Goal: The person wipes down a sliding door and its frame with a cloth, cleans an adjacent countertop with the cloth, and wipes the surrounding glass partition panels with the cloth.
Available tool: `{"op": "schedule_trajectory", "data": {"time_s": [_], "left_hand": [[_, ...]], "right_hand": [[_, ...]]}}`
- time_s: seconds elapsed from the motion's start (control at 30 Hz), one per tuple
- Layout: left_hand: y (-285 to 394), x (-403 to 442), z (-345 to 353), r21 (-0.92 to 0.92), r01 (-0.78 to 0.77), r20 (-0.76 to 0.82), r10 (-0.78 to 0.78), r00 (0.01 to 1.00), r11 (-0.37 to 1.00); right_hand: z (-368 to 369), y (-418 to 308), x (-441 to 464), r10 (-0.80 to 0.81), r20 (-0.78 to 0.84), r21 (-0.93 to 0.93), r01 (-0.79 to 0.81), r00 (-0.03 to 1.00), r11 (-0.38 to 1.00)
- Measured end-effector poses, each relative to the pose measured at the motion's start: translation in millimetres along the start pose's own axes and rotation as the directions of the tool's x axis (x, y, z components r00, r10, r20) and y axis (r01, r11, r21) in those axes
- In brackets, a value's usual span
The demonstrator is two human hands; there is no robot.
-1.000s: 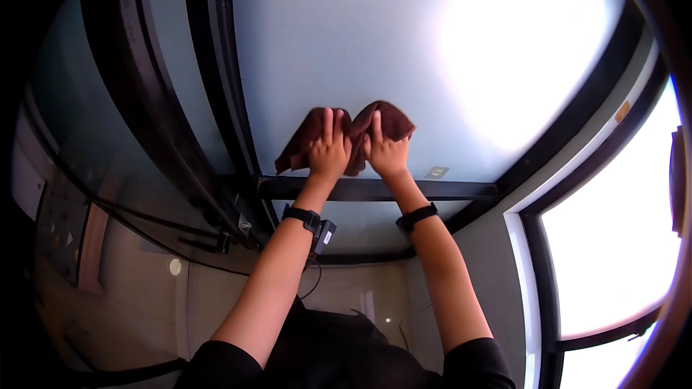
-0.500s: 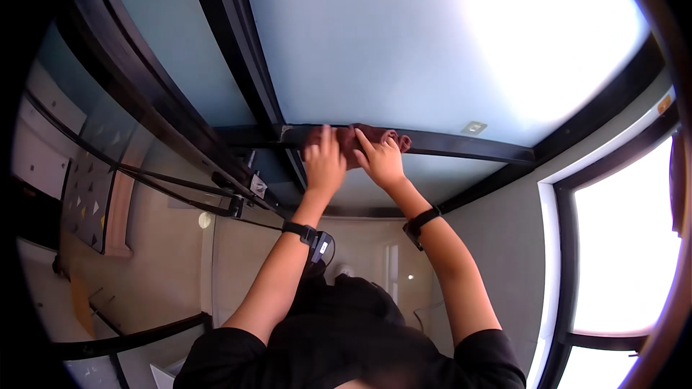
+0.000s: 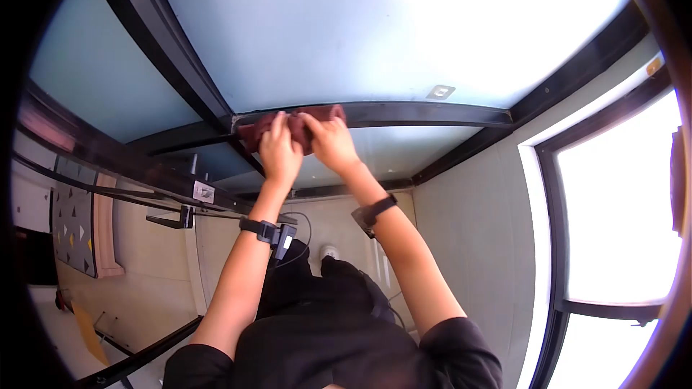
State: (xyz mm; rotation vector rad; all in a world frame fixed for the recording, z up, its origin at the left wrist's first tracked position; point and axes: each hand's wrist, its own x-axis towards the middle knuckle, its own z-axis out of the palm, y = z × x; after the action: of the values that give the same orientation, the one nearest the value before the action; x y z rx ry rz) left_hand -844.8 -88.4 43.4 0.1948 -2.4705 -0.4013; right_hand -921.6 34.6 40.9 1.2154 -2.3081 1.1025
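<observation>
Shirt: black, short-sleeved (image 3: 324,346), worn by the person, lowest and nearest in view.
Trousers: dark (image 3: 317,289), below the shirt hem; one pale shoe (image 3: 329,252) on the light floor (image 3: 144,259).
Wristbands: two, black; the left band (image 3: 268,232) adjoins a small dark box with a white label (image 3: 284,241), near a thin looping cable (image 3: 310,229); the right band (image 3: 376,212) has a dark unit on its inner side.
Left hand: bare (image 3: 281,157), laid on the left part of the cloth, fingers reaching upward and fairly close together; whether it pinches any fabric cannot be told.
Right hand: bare (image 3: 334,144), just beside the left, on the right part of the cloth, fingers bent and index angled toward the other hand; whether fabric is pinched or only pressed cannot be told.
Cloth: brown, bunched (image 3: 297,137), beneath both hands, at the left portion of the crossbar, overlapping it and hanging a little below.
Crossbar: dark, horizontal (image 3: 411,114), between the upper and lower panes, meeting a dark upright (image 3: 173,36) at left.
Upper pane: large, pale blue, glare to the right (image 3: 288,36); a small pale plate (image 3: 440,92) near its lower edge.
Lower pane: greyish, reflective (image 3: 389,148), partly hidden by the hands.
Window: bright, dark-framed (image 3: 620,209), at far right.
Panel: grey with triangles (image 3: 74,223), at far left.
</observation>
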Motion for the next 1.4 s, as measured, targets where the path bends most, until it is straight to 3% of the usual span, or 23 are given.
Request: {"op": "schedule_trajectory", "data": {"time_s": [0.1, 0.27, 0.33, 0.43, 0.57, 0.63, 0.7, 0.8, 0.83, 1.0, 1.1, 1.17, 1.3, 1.4], "left_hand": [[43, 10, 23, -0.123, -0.169, 0.054, 0.176, 0.983, 0.978], [117, 20, 60, -0.286, -0.300, 0.142, 0.350, 0.926, 0.910], [139, 22, 71, -0.319, -0.337, 0.139, 0.396, 0.908, 0.886], [164, 25, 86, -0.349, -0.421, 0.120, 0.485, 0.866, 0.837], [195, 34, 117, -0.384, -0.459, 0.135, 0.540, 0.831, 0.802], [210, 38, 133, -0.345, -0.540, 0.068, 0.594, 0.801, 0.768], [226, 44, 152, -0.308, -0.626, -0.060, 0.642, 0.764, 0.716], [249, 52, 169, -0.308, -0.615, -0.097, 0.619, 0.779, 0.726], [252, 53, 170, -0.311, -0.607, -0.121, 0.603, 0.789, 0.731], [245, 51, 156, -0.388, -0.546, -0.087, 0.561, 0.823, 0.742], [208, 41, 131, -0.388, -0.515, -0.023, 0.551, 0.834, 0.764], [180, 33, 99, -0.403, -0.430, 0.046, 0.487, 0.872, 0.808], [124, 13, 27, -0.275, -0.214, 0.317, 0.299, 0.900, 0.937], [92, -11, -24, -0.313, -0.088, 0.266, 0.176, 0.948, 0.946]], "right_hand": [[-39, 33, -21, 0.032, -0.175, -0.036, -0.039, 0.984, 0.999], [-94, 100, -56, 0.121, -0.311, -0.146, -0.173, 0.943, 0.974], [-114, 113, -67, 0.186, -0.309, -0.155, -0.242, 0.933, 0.958], [-129, 132, -77, 0.132, -0.447, -0.178, -0.232, 0.885, 0.956], [-149, 149, -90, 0.193, -0.479, -0.263, -0.349, 0.857, 0.899], [-162, 154, -94, 0.210, -0.538, -0.252, -0.393, 0.817, 0.884], [-169, 178, -97, 0.040, -0.629, -0.399, -0.366, 0.777, 0.841], [-184, 185, -102, 0.140, -0.657, -0.435, -0.523, 0.741, 0.733], [-184, 181, -101, 0.252, -0.664, -0.327, -0.576, 0.704, 0.749], [-170, 172, -100, 0.313, -0.704, -0.211, -0.610, 0.637, 0.764], [-155, 134, -96, 0.435, -0.587, -0.096, -0.592, 0.683, 0.801], [-129, 115, -85, 0.285, -0.575, -0.137, -0.433, 0.767, 0.891], [-72, 48, -65, 0.320, -0.393, -0.005, -0.350, 0.862, 0.937], [-31, 3, -49, 0.344, -0.329, 0.238, -0.276, 0.879, 0.931]]}}
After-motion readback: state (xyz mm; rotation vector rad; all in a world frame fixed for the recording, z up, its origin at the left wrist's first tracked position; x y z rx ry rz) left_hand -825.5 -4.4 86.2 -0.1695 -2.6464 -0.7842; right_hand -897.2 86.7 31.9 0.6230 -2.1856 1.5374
